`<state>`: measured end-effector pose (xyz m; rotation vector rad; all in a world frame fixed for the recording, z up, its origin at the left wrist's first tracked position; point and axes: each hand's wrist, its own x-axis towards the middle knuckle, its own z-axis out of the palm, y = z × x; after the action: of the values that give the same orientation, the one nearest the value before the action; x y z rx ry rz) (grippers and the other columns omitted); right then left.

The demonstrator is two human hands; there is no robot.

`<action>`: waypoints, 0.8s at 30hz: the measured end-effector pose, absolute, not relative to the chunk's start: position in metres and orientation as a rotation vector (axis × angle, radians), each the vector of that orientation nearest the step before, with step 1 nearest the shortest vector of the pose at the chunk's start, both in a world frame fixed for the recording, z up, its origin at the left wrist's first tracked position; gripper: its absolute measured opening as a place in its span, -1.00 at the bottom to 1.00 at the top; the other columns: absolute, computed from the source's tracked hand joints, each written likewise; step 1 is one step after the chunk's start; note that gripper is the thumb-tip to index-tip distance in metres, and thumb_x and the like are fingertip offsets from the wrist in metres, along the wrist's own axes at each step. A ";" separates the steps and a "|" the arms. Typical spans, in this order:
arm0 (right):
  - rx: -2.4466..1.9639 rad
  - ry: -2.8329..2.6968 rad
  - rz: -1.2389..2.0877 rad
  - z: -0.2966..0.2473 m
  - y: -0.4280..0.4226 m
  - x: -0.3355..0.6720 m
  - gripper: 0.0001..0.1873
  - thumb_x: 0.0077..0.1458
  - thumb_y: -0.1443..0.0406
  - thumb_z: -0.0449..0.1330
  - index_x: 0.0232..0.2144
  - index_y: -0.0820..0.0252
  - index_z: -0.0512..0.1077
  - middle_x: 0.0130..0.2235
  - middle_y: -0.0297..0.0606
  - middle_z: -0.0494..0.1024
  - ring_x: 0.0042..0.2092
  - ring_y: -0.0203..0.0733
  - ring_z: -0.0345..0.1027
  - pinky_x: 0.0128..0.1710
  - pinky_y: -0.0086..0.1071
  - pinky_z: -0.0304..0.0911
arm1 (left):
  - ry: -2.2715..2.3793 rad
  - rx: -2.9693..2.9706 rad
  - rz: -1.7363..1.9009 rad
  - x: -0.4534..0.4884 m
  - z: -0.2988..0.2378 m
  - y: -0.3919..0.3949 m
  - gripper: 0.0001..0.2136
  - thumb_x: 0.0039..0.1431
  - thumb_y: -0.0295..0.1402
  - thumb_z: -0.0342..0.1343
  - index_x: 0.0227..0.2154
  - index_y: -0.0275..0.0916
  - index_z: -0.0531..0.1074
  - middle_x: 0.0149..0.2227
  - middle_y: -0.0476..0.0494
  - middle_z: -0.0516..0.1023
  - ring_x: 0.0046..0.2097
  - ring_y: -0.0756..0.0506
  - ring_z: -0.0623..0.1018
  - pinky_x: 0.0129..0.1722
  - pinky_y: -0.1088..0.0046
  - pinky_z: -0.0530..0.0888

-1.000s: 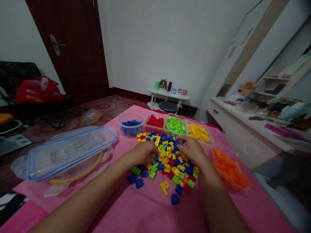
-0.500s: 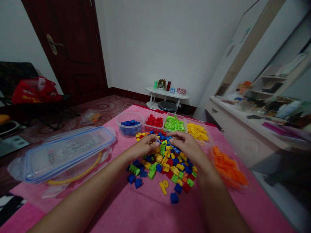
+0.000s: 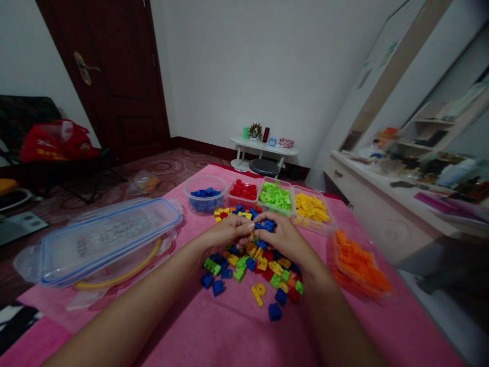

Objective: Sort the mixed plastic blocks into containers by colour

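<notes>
Over a mixed pile of plastic building bricks (image 3: 262, 262), my two hands meet at the fingertips. My right hand (image 3: 284, 237) is closed around blue building bricks (image 3: 267, 225), which show between its thumb and fingers. My left hand (image 3: 227, 233) is closed in a pinch right beside them; whatever lies between its fingertips is hidden. Behind the pile stand a round tub of blue bricks (image 3: 206, 200), a box of red bricks (image 3: 244, 190), a box of green bricks (image 3: 275, 197) and a box of yellow bricks (image 3: 311, 208).
A container of orange bricks (image 3: 359, 262) stands at the right on the pink cloth (image 3: 237, 331). Clear lids (image 3: 110, 239) with blue, yellow and red rims are stacked at the left. Several loose bricks lie at the pile's near edge. A white dresser (image 3: 370, 188) stands beyond the right side.
My hands have come together above the pile, the right one moving left and closing on blue bricks. My left hand's fingertips now reach the right hand's.
</notes>
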<state>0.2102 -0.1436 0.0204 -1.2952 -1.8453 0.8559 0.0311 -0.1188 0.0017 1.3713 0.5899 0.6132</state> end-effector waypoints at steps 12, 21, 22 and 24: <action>-1.366 -1.763 0.521 0.029 -0.145 0.207 -0.79 -0.09 0.26 0.24 -0.33 0.19 0.47 -0.34 -0.31 0.52 -0.35 -0.23 0.37 -0.33 -0.35 0.31 | 0.748 1.155 0.808 0.039 0.000 -0.117 -0.51 0.10 0.03 0.06 -0.06 -0.25 0.41 -0.24 -0.18 0.54 -0.28 -0.09 0.55 -0.25 0.35 0.50; -1.257 -1.951 0.325 0.026 -0.149 0.193 -0.65 -0.03 0.32 0.25 -0.12 0.13 0.48 -0.12 -0.24 0.55 -0.12 -0.16 0.41 -0.07 -0.27 0.28 | 0.471 0.410 0.695 0.046 -0.015 -0.116 -0.72 0.27 -0.22 -0.04 -0.18 -0.35 0.39 -0.48 -0.14 0.53 -0.50 -0.03 0.56 -0.47 0.51 0.53; -1.255 -1.914 0.332 0.029 -0.150 0.195 -0.68 -0.01 0.30 0.23 -0.14 0.14 0.49 -0.14 -0.24 0.56 -0.14 -0.17 0.42 -0.11 -0.30 0.30 | 0.456 0.400 0.716 0.045 -0.015 -0.115 -0.74 0.27 -0.26 -0.04 -0.18 -0.37 0.39 -0.45 -0.16 0.54 -0.49 -0.03 0.57 -0.51 0.55 0.51; -1.266 -1.834 0.354 0.035 -0.151 0.199 -0.73 0.01 0.28 0.21 -0.18 0.14 0.50 -0.18 -0.25 0.57 -0.21 -0.20 0.44 -0.23 -0.34 0.34 | 0.459 0.396 0.755 0.042 -0.010 -0.111 -0.76 0.27 -0.32 -0.05 -0.20 -0.40 0.40 -0.41 -0.22 0.55 -0.47 -0.03 0.57 -0.57 0.62 0.47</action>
<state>0.1991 -0.1510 0.0355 -1.2656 -1.8339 0.3543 0.0415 -0.1109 -0.0099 0.3957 0.4587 0.7547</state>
